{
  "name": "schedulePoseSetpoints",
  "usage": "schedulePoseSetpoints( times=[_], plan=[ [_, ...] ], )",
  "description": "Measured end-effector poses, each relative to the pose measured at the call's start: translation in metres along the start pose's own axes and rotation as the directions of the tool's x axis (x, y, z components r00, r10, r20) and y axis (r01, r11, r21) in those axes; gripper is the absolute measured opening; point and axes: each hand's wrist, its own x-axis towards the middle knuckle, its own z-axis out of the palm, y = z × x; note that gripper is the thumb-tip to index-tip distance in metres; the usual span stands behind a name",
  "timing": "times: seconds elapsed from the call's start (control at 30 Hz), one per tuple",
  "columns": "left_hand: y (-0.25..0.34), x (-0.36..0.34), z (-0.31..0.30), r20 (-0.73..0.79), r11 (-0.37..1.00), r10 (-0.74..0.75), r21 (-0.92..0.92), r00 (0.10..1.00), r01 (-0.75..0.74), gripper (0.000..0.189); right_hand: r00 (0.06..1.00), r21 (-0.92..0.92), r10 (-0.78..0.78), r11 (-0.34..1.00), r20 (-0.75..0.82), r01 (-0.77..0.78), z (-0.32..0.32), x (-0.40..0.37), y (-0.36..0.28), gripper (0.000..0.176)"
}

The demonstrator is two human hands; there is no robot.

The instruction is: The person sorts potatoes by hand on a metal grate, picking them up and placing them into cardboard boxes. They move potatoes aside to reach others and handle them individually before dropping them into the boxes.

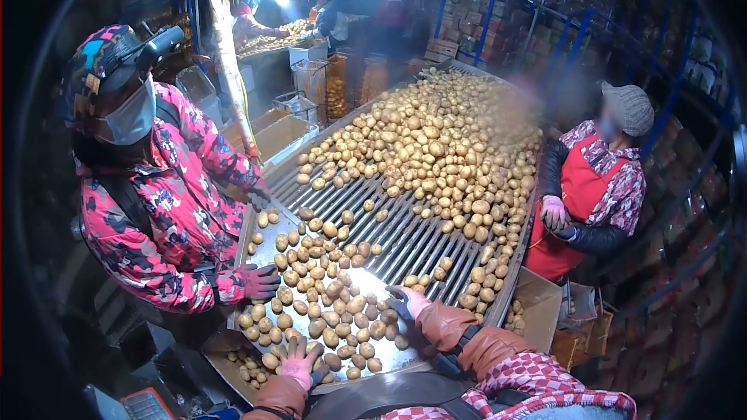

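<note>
My left hand, in a pink and grey glove, is at the near left corner of the metal sorting tray. Its fingers are spread over the potatoes there, and it grips none that I can see. Farther right, my right hand, gloved the same way, reaches across the tray near the end of the metal rollers. Its fingers are stretched out and nothing shows in them. Loose potatoes lie between both hands. Beyond the rollers rises a large potato heap.
A person in a pink camouflage jacket works at the left side, one gloved hand by the potatoes. Another in a red apron stands at the right with hands together. Cardboard boxes sit beneath the tray. People sort potatoes in the background.
</note>
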Motion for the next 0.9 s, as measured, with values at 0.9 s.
schedulePoseSetpoints(
  times=[0.9],
  plan=[
    [0.046,0.052,-0.010,0.231,0.997,0.046,0.050,0.972,-0.059,0.084,0.858,-0.246,-0.139,0.925,0.495,0.291,0.035,-0.036,-0.007,0.064]
  ],
)
